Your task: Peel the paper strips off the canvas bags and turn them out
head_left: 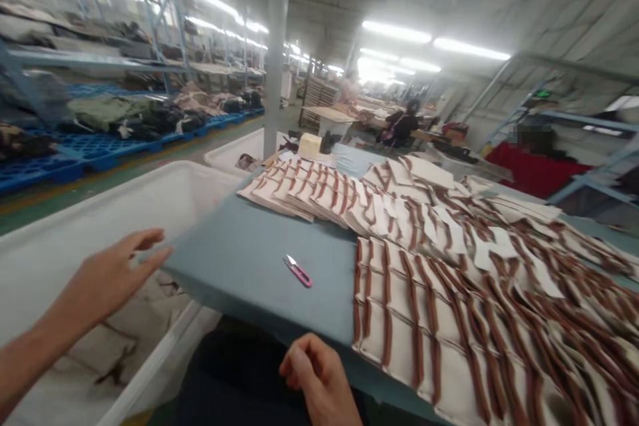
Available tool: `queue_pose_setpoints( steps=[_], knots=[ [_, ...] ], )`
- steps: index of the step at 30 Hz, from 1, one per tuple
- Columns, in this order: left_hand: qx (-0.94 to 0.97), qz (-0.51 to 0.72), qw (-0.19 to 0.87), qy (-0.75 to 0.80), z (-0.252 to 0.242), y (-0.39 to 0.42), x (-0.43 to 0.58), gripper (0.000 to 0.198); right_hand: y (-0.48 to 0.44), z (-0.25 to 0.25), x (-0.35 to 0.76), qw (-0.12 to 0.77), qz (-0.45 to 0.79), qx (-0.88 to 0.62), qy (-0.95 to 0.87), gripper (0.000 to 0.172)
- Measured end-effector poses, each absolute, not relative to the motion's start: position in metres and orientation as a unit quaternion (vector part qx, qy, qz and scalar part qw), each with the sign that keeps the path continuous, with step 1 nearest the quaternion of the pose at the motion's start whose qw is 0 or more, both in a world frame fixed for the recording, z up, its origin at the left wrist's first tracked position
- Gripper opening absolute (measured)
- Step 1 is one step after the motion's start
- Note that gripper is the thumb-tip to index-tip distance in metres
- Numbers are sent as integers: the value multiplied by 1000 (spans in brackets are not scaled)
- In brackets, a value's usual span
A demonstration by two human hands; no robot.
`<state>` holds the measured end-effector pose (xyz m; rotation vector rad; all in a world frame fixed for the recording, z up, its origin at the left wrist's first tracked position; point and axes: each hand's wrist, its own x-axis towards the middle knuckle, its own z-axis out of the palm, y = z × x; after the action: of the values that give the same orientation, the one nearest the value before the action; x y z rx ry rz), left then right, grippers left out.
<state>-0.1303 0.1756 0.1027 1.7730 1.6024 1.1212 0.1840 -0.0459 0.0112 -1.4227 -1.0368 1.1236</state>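
My left hand [107,283] reaches over a white bin [164,186] on the left, thumb and fingers apart, with nothing in it. Cream fabric pieces [144,309] with dark straps lie inside that bin below the hand. Just off the front edge of the blue-grey table [239,246], my right hand [319,376] is curled closed, and nothing shows between its fingers. Beyond it, a pair of pink-handled thread snips [298,271] rests on the tabletop. Rows of cream fabric pieces with brown edging [399,306] overlap across the table to the right.
White slips [449,229] lie among the fabric rows. A pale yellow block [309,145] sits at the table's far end by a post [276,53]. Blue pallets [64,156] with bundles line the left. One person in red [539,163] and another in dark clothing [399,126] are farther back.
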Motion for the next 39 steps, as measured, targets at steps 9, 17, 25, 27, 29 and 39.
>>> queue_pose_setpoints(
  steps=[9,17,25,27,29,39],
  knots=[
    [642,166,639,390,34,80,58,58,-74,36,219,418,368,-687,-467,36],
    [605,137,683,385,32,54,151,67,-135,-29,245,667,445,-598,-10,73],
    [633,139,642,410,38,56,185,58,-140,2,287,733,406,-546,29,62],
    [645,137,630,409,39,53,188,59,-139,6,287,731,419,-538,33,60],
    [659,134,617,408,39,52,190,59,-137,9,286,732,426,-531,36,60],
    [768,89,451,446,41,51,205,46,-135,18,319,696,339,-623,-117,57]
  ],
)
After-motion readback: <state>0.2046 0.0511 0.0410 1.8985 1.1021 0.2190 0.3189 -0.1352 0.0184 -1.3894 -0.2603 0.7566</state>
